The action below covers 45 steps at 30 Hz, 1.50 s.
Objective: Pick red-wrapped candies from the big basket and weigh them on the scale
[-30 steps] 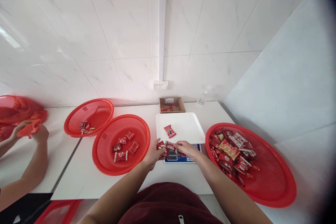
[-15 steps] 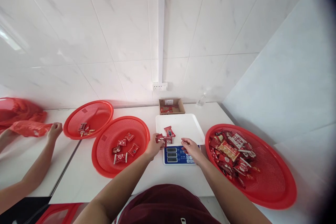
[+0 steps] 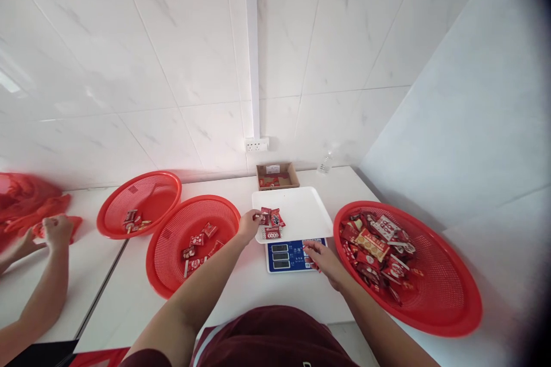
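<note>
My left hand is at the left edge of the scale's white tray, its fingers closed on a small red snack packet. Against that packet lies a red packet with dark lettering, and just below it a red-and-white packet. My right hand hovers over the keys of the blue scale panel, fingers curled. Bits of red wrapper show at its fingertips and under the palm; most of what it holds is hidden.
At right, a big red basket holds many snack packets. Two red baskets with fewer packets stand left. A cardboard box and clear bottle are behind the scale. A co-worker's hands handle red mesh far left.
My left hand has moved slightly left and up, putting packets down on the tray. My right hand has shifted a little right and down. The co-worker's hands have moved closer together.
</note>
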Each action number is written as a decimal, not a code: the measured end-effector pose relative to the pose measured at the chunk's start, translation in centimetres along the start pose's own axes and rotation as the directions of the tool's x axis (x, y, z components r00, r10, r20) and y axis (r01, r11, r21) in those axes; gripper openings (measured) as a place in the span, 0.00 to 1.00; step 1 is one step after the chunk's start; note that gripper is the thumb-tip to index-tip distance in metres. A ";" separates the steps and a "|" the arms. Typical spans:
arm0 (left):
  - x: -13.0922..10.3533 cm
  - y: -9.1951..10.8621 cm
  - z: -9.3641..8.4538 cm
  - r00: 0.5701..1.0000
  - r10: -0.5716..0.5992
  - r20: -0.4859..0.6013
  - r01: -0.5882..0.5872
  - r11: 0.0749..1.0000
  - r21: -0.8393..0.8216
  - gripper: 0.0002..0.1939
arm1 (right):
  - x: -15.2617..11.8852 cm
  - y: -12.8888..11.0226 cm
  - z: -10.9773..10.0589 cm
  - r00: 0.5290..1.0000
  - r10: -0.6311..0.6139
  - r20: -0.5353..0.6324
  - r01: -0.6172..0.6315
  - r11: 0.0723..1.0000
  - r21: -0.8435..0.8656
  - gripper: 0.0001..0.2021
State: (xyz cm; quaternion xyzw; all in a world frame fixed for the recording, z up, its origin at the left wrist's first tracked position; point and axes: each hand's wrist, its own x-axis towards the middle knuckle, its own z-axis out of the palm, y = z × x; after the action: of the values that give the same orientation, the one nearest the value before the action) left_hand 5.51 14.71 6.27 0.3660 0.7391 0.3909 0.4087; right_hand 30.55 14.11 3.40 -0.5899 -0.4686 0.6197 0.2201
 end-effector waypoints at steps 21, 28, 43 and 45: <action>-1.0 -0.9 0.6 0.992 0.123 0.030 -0.123 0.890 0.440 0.07 | -1.3 -0.5 0.9 0.997 0.044 0.065 -0.046 0.999 0.025 0.16; -2.3 -0.7 0.5 0.982 0.185 0.042 -0.181 0.850 0.495 0.11 | -0.7 0.5 0.7 0.996 0.010 0.091 -0.024 0.988 0.154 0.20; -11.0 -8.6 -3.1 0.981 0.005 0.196 -0.035 0.988 0.153 0.26 | -2.0 3.3 -13.5 0.929 -0.093 -0.359 0.162 0.973 0.166 0.28; -11.3 -7.7 -2.4 0.982 -0.001 0.189 -0.026 0.990 0.140 0.27 | -1.9 4.1 -15.9 0.938 -0.044 -0.345 0.124 0.969 0.213 0.27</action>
State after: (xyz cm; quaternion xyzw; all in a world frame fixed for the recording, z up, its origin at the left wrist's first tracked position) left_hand 6.18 1.06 3.96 0.4339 0.7208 0.3036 0.4473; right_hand 47.03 15.77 3.08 -0.6369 -0.3734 0.5498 0.3907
